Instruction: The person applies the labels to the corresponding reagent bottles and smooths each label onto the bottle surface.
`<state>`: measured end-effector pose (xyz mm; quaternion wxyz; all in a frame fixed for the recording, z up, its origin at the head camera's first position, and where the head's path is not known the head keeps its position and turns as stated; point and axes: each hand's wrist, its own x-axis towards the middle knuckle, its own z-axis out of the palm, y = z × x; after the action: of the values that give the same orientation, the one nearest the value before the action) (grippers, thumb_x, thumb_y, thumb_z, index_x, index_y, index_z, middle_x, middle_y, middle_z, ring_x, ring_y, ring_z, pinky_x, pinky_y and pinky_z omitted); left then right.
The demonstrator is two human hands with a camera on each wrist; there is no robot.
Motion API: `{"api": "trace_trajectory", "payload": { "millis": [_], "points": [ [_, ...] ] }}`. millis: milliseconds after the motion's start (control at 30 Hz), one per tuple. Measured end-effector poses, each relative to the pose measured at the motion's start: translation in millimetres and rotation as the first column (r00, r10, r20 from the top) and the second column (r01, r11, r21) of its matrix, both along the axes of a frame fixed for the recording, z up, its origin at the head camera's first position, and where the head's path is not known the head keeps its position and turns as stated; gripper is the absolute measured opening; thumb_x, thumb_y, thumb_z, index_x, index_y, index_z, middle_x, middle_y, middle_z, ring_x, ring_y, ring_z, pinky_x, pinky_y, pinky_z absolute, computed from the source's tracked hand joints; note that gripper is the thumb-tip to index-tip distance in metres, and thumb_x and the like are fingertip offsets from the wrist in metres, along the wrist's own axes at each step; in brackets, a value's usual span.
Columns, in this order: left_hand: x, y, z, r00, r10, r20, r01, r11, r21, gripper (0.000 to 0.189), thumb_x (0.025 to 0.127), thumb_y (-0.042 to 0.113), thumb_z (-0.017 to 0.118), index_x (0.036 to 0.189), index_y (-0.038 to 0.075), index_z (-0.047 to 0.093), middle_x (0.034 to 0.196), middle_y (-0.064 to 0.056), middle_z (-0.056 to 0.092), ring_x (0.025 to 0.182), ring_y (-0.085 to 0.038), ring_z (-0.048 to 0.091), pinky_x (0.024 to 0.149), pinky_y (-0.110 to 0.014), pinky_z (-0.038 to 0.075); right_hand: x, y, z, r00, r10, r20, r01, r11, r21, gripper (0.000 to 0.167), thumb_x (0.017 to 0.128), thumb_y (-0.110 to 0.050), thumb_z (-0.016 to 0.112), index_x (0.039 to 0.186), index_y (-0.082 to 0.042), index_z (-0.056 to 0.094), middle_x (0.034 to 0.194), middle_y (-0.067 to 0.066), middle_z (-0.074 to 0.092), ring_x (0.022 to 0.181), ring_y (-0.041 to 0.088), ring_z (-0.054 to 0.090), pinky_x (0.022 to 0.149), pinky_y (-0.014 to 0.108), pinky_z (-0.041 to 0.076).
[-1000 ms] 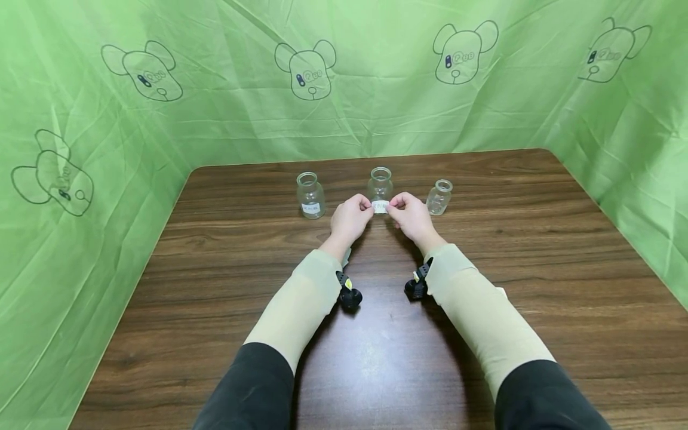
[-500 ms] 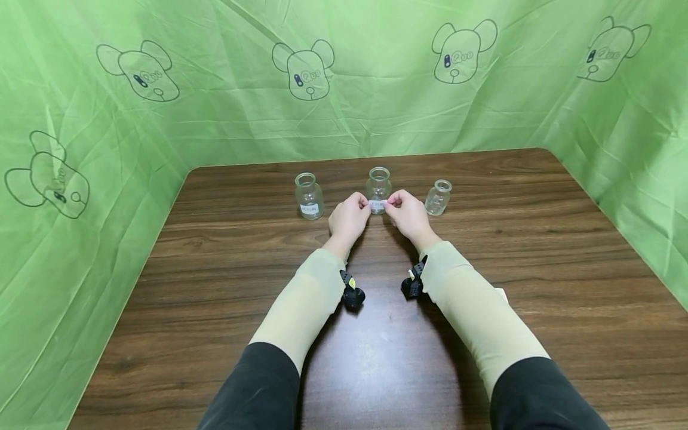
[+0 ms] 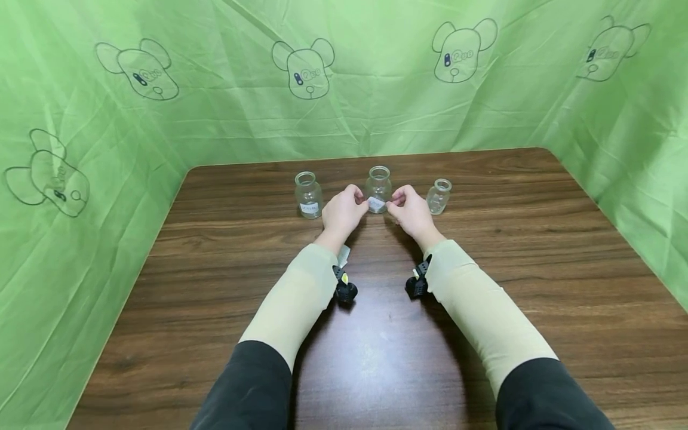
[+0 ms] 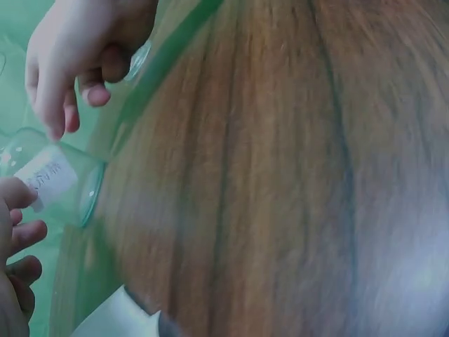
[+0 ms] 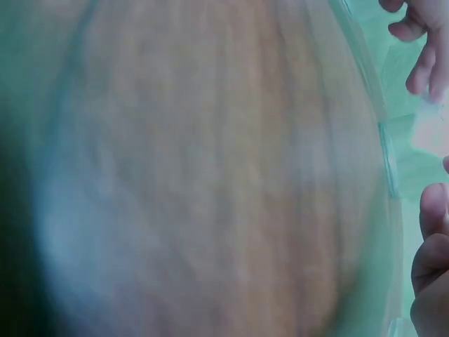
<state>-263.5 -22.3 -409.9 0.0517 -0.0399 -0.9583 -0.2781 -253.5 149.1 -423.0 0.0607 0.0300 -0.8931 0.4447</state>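
Note:
In the head view both hands are at the middle glass jar (image 3: 379,185), on either side of a small white label (image 3: 376,204) with handwriting. The label is tilted and lies across the lower front of the jar. My left hand (image 3: 342,213) pinches the label's left end; in the left wrist view a fingertip (image 4: 19,192) covers that corner of the label (image 4: 52,177). My right hand (image 3: 411,213) hovers at the other end with its fingers slightly bent, and the right wrist view shows its thumb (image 5: 435,203) apart from the label (image 5: 431,133).
A glass jar with a white label (image 3: 309,194) stands to the left. A smaller glass jar (image 3: 439,196) stands to the right. Beside my left cuff shows a pale paper-like piece (image 3: 344,255). Green printed curtains (image 3: 236,119) surround the brown wooden table (image 3: 215,298).
The label has gone from nearly level to tilted, its right end lower. Both hands have shifted slightly away from me, the left also a little leftward. The right fingers have come off the label.

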Motion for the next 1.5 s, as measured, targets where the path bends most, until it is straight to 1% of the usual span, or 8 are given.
{"api": "trace_trajectory", "payload": {
  "millis": [300,400,500,600,733,833,1100,1500],
  "points": [
    [0.7,0.2,-0.3,0.996,-0.081,0.025,0.081,0.996,0.037,0.010,0.089,0.032,0.057,0.094,0.025,0.062,0.090,0.012,0.065,0.083,-0.011,0.059,0.068,-0.036,0.045,2.0,-0.2,-2.4,1.000,0.024,0.017,-0.025,0.999,0.032,0.021,0.086,-0.020,0.060,0.098,-0.005,0.055,0.091,0.009,0.064,0.058,0.018,0.062,0.055,0.027,0.050],
    [1.4,0.8,-2.3,0.996,-0.088,0.017,0.085,0.986,0.143,0.008,0.089,0.030,0.058,0.090,0.023,0.062,0.086,0.010,0.064,0.079,-0.011,0.058,0.067,-0.033,0.044,3.0,-2.8,-4.3,0.997,0.059,0.049,-0.060,0.998,0.024,0.022,0.087,-0.022,0.060,0.100,-0.005,0.057,0.092,0.009,0.065,0.057,0.016,0.061,0.055,0.026,0.050],
    [1.8,1.3,-3.7,0.994,-0.106,0.003,0.099,0.937,0.335,0.010,0.088,0.026,0.062,0.090,0.016,0.063,0.084,0.004,0.064,0.079,-0.013,0.058,0.069,-0.030,0.044,3.7,-3.6,-3.5,0.993,0.088,0.078,-0.089,0.996,0.015,0.022,0.087,-0.023,0.062,0.101,-0.005,0.060,0.092,0.008,0.066,0.056,0.015,0.061,0.053,0.026,0.048],
    [2.8,2.4,-4.9,0.992,-0.130,-0.002,0.113,0.858,0.501,0.010,0.087,0.019,0.065,0.090,0.009,0.063,0.084,-0.002,0.063,0.080,-0.014,0.058,0.072,-0.027,0.045,3.9,-3.8,-2.4,0.986,0.117,0.119,-0.115,0.993,-0.029,0.022,0.088,-0.022,0.063,0.101,-0.005,0.063,0.087,0.010,0.066,0.054,0.015,0.059,0.051,0.025,0.045],
    [2.7,2.9,-8.3,0.993,-0.117,0.003,0.093,0.804,0.587,0.010,0.086,0.015,0.066,0.090,0.007,0.063,0.085,-0.004,0.062,0.082,-0.015,0.057,0.074,-0.026,0.045,3.7,-4.0,-1.9,0.983,0.123,0.135,-0.108,0.988,-0.112,0.020,0.088,-0.021,0.063,0.097,-0.003,0.063,0.080,0.013,0.063,0.053,0.015,0.056,0.050,0.025,0.041],
    [1.8,1.7,-11.5,0.995,-0.101,0.004,0.082,0.832,0.549,0.010,0.086,0.017,0.066,0.089,0.008,0.064,0.086,-0.003,0.063,0.082,-0.014,0.057,0.074,-0.027,0.045,3.6,-3.5,-1.8,0.990,0.092,0.111,-0.077,0.988,-0.131,0.019,0.088,-0.022,0.064,0.095,-0.004,0.062,0.078,0.011,0.061,0.054,0.016,0.055,0.050,0.024,0.042],
    [1.2,1.2,-14.5,0.997,-0.072,0.017,0.065,0.957,0.282,0.012,0.087,0.028,0.061,0.089,0.016,0.064,0.086,0.004,0.066,0.079,-0.014,0.058,0.070,-0.031,0.044,2.1,-3.7,-0.1,0.999,0.035,0.028,-0.034,0.999,-0.038,0.018,0.089,-0.022,0.063,0.092,-0.005,0.061,0.070,0.003,0.059,0.053,0.016,0.056,0.051,0.025,0.041],
    [3.7,8.3,-9.2,0.997,-0.008,0.074,-0.003,0.989,0.148,0.013,0.089,0.034,0.059,0.090,0.022,0.064,0.088,0.007,0.066,0.084,-0.015,0.060,0.069,-0.039,0.046,0.6,-7.1,-0.6,0.997,-0.027,-0.074,0.034,0.994,0.102,0.016,0.089,-0.022,0.060,0.091,-0.007,0.060,0.082,0.007,0.064,0.070,0.020,0.057,0.065,0.031,0.044]
  ]
}}
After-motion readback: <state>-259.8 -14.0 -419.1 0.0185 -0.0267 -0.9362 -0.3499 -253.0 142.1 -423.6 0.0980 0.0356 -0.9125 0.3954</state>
